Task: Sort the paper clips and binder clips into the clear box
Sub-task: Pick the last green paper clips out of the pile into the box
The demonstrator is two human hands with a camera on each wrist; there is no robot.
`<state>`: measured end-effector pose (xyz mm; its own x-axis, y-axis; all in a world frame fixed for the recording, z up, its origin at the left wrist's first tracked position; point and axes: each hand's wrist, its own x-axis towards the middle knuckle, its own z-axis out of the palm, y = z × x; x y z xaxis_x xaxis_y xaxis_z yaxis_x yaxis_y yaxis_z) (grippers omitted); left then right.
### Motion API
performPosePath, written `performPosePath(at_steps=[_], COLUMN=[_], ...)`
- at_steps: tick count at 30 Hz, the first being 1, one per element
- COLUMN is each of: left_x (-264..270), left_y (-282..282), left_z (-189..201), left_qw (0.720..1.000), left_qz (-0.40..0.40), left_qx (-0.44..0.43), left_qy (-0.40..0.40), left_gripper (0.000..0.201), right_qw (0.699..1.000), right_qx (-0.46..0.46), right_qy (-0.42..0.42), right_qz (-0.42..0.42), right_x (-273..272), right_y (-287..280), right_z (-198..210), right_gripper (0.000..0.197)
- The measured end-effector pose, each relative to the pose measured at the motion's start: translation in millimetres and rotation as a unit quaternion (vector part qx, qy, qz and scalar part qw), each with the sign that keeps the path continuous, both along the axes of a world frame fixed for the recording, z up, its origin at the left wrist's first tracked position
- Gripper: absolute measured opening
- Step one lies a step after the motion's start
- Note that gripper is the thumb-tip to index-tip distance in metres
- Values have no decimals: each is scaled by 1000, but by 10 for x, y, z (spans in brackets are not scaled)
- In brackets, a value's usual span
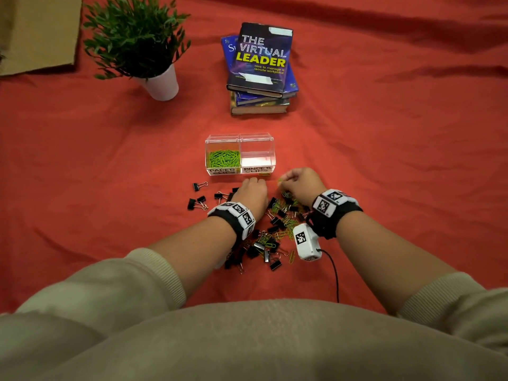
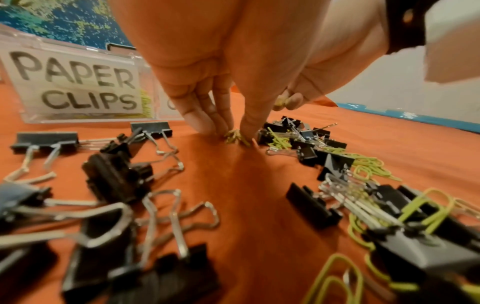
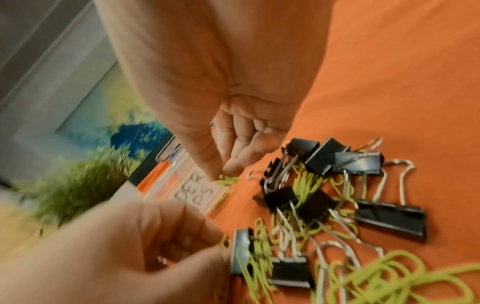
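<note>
A clear box [image 1: 270, 138] has two compartments: the left one, labelled PAPER CLIPS [image 2: 78, 86], holds green paper clips [image 1: 224, 160]; the right one, labelled BINDER CLIPS [image 1: 257, 169], is empty. In front of it lies a mixed pile of black binder clips [image 1: 275, 229] and green paper clips [image 3: 389, 273]. My left hand [image 1: 251, 192] pinches a few green paper clips [image 2: 235, 137] down on the cloth. Just right of it, slightly raised, my right hand [image 1: 298, 181] pinches green paper clips [image 3: 227, 180] between thumb and fingers.
A stack of books [image 1: 261, 70] lies behind the box, and a potted plant [image 1: 143, 48] stands at the back left beside cardboard [image 1: 35, 31]. Loose binder clips [image 1: 199, 200] lie left of my left hand. A black cable [image 1: 334, 273] trails from my right wrist over the red cloth.
</note>
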<state>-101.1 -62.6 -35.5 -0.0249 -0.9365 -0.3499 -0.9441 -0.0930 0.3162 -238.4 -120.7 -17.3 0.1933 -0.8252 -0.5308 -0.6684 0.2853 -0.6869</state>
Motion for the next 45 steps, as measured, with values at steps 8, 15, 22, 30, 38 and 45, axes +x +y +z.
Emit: performPosePath(at_steps=[8,15,22,30,38,45], left_x=[2,295,552,506,674,223], left_y=[45,117,209,426,486,251], left_z=[20,171,224,155,103,161], left_qw=[1000,984,944,987,994,996], left_qz=[-19,106,226,78,15,-40], left_qx=[1,-20,28,78,100,40], left_qy=[-7,142,240,116,44,63], left_gripper=[26,19,14,21,19,24], right_qw=[914,984,944,920,975,980], right_qx=[214,-77,-161,-180,-72,106], right_qy=[-281,78,151,204,65,-113], right_qz=[-199,140,246,282,201,-124], right_x=[-69,254,255,401,360,-201], right_y=[-36,77,210,225,372,53], right_z=[165,5,-176,-191,-11,196], right_gripper=[24,29,23,18,11,22])
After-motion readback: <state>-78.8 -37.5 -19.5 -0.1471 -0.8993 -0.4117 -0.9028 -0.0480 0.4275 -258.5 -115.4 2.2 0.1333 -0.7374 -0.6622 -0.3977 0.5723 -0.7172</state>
